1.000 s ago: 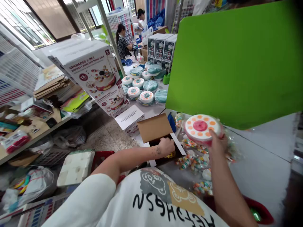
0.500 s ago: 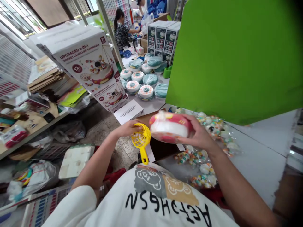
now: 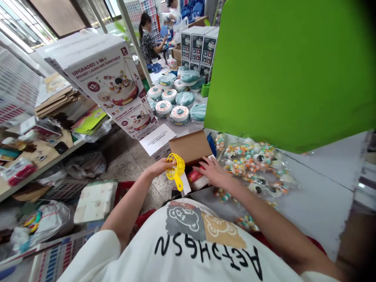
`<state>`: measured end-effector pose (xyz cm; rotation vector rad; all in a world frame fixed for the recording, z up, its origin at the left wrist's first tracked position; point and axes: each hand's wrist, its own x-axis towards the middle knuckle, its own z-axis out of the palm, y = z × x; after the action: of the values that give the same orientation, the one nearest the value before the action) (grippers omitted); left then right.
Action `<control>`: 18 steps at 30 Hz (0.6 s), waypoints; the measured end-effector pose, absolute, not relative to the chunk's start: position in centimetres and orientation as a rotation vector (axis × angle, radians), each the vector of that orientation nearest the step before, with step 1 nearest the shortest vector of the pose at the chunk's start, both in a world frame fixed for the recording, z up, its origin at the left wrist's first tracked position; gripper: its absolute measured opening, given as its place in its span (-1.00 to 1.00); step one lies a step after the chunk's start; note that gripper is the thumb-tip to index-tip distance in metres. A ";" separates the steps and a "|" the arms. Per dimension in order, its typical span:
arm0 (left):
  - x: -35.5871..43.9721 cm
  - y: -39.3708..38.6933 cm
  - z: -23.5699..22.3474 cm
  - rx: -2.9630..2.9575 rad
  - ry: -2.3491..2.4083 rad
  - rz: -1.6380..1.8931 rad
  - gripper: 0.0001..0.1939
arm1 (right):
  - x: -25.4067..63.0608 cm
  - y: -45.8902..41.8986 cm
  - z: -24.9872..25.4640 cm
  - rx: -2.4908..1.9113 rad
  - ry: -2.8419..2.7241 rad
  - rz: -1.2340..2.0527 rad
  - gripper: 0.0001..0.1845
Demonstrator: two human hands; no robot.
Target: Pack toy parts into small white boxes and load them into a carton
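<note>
My left hand (image 3: 158, 168) pinches the rim of a yellow toy net with a short handle (image 3: 176, 169), held left of an open carton (image 3: 190, 147). Inside that carton sits a red and white round toy base (image 3: 196, 176), mostly hidden by the carton walls and my fingers. My right hand (image 3: 216, 172) lies over the toy at the carton's right side, fingers stretched out and spread. Right of the carton are several clear bags of small orange, teal and white toy parts (image 3: 249, 156).
Tall printed boxes (image 3: 108, 82) stand at left. Behind lie several bagged teal and white round bases (image 3: 179, 113), with stacked dark boxes (image 3: 199, 45) farther back. A large green board (image 3: 288, 70) blocks the right. A co-worker (image 3: 148, 43) sits at the far table.
My right hand has lowered the red and white toy base into the carton and its fingers have loosened. The yellow net stays in my left hand, turned slightly.
</note>
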<state>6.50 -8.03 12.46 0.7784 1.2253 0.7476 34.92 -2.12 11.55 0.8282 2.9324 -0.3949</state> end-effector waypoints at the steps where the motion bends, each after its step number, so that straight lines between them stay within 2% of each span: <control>1: 6.6 -7.9 12.7 0.771 1.243 0.758 -0.46 | 35.2 -2.3 11.0 0.899 2.943 -0.391 -0.20; 3: 7.1 -7.6 13.3 0.765 1.295 0.795 -0.42 | 36.0 -2.5 10.8 1.093 3.002 -0.607 -0.35; 5: 8.3 -7.2 13.9 0.792 1.356 0.875 -0.44 | 36.9 -2.8 11.8 1.277 3.006 -1.162 -0.42; 7: 10.3 -6.7 14.2 0.855 1.396 0.949 -0.51 | 37.5 -3.3 13.5 1.210 2.875 -1.882 -0.24; 9: 12.4 -6.0 14.3 0.911 1.422 0.940 -0.58 | 37.7 -3.9 15.3 1.001 2.701 -2.359 0.04; 11: 14.2 -5.4 14.3 0.955 1.462 0.871 -0.64 | 37.9 -4.5 16.5 0.932 2.616 -2.504 0.16; 14: 15.7 -4.7 14.3 1.051 1.517 0.834 -0.67 | 38.4 -4.9 16.9 1.076 2.523 -2.570 0.03; 18: 16.2 -4.9 14.8 1.044 1.403 0.921 -0.66 | 40.7 -4.6 14.6 1.133 2.285 -2.839 0.03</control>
<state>16.21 -4.86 14.82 1.0438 1.4033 0.9214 40.75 -4.61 14.60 1.1334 2.2848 -2.8387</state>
